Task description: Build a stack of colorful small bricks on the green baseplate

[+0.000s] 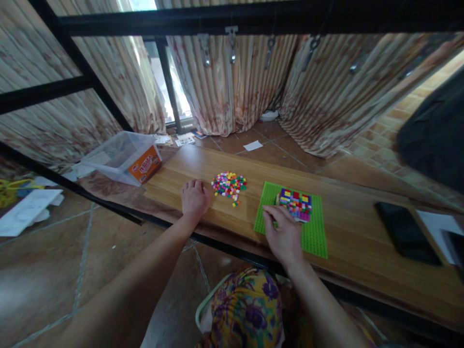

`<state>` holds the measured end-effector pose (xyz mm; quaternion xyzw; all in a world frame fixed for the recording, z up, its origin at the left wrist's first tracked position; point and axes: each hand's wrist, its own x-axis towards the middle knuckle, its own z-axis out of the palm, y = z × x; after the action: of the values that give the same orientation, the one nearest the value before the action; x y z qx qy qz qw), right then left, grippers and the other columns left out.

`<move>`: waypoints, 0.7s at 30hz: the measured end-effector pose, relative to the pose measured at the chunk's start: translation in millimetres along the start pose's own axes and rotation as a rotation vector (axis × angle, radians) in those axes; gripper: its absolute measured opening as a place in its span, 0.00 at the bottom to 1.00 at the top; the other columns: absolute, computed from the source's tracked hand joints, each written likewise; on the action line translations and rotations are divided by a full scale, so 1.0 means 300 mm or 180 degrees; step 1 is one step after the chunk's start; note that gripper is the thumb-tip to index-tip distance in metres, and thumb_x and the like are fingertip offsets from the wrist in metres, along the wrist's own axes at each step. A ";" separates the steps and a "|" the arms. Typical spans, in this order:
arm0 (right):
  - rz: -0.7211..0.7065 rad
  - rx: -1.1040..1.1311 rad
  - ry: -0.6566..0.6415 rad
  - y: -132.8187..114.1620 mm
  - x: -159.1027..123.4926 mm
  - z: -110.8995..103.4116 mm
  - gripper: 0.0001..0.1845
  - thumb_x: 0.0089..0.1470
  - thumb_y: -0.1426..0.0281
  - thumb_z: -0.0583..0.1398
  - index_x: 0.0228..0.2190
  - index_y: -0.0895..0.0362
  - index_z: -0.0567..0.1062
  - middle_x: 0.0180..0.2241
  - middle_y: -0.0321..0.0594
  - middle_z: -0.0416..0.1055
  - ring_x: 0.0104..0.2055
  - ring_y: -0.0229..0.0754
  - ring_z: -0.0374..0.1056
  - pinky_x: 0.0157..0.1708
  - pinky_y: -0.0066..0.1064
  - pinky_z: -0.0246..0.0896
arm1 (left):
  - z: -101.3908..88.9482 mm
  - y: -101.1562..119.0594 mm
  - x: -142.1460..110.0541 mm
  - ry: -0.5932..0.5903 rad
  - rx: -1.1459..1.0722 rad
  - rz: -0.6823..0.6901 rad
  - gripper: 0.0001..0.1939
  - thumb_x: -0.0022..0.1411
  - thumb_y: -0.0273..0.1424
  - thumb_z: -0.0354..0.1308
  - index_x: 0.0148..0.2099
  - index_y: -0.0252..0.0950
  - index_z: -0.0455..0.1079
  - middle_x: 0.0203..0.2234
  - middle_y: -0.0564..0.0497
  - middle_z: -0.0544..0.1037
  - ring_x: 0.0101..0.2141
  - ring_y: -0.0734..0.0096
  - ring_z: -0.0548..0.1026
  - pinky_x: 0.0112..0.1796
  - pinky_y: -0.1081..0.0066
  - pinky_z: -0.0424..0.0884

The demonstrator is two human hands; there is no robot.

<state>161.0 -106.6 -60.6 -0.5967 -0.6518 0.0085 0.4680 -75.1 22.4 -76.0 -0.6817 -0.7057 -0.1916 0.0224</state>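
My left hand (195, 197) rests on the wooden table, closed with its fingers curled under, just left of a loose heap of small coloured building bricks (229, 183). Whatever it may hold is hidden. Over the left front part of a green baseplate (315, 239) is my right hand (283, 234), thumb and fingers pinched together. I cannot make out anything between the fingertips. Behind that hand, on the baseplate, stands a block built of many coloured bricks (299, 200), with purple, red, yellow and white on top. My right hand partly covers its near left side.
A clear plastic box (108, 159) with an orange label stands at the table's left end. A dark phone-like slab (406, 232) lies to the right, beside white paper (438, 224). Black metal bars (253, 21) cross overhead, with clips hanging. A dark rail runs along the table's front edge.
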 end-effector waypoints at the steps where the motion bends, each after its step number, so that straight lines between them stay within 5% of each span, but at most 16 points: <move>1: -0.0016 -0.0002 -0.0171 -0.007 -0.002 0.026 0.12 0.64 0.69 0.56 0.41 0.55 0.80 0.39 0.44 0.78 0.40 0.44 0.74 0.44 0.37 0.71 | 0.000 -0.001 0.000 -0.0001 0.0002 -0.0001 0.18 0.66 0.31 0.48 0.52 0.33 0.73 0.49 0.39 0.77 0.52 0.50 0.71 0.53 0.55 0.65; 10: -0.0127 -0.0327 -0.0980 -0.018 0.050 0.191 0.16 0.62 0.74 0.55 0.48 0.56 0.78 0.43 0.48 0.74 0.46 0.49 0.69 0.47 0.39 0.67 | 0.003 -0.002 -0.003 0.0043 -0.0025 0.0041 0.17 0.66 0.31 0.48 0.51 0.33 0.73 0.49 0.39 0.77 0.52 0.50 0.71 0.53 0.55 0.65; 21: -0.0008 -0.0480 -0.0997 -0.016 0.065 0.240 0.11 0.63 0.73 0.57 0.35 0.54 0.80 0.38 0.44 0.74 0.42 0.47 0.68 0.44 0.36 0.64 | 0.004 -0.005 -0.004 0.0080 -0.0047 0.0059 0.17 0.66 0.30 0.48 0.51 0.33 0.73 0.49 0.39 0.77 0.52 0.50 0.71 0.53 0.55 0.66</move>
<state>115.6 -53.2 -86.6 -0.6208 -0.7162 0.0518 0.3146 -76.2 21.4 -77.7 -0.6859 -0.6976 -0.2051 0.0281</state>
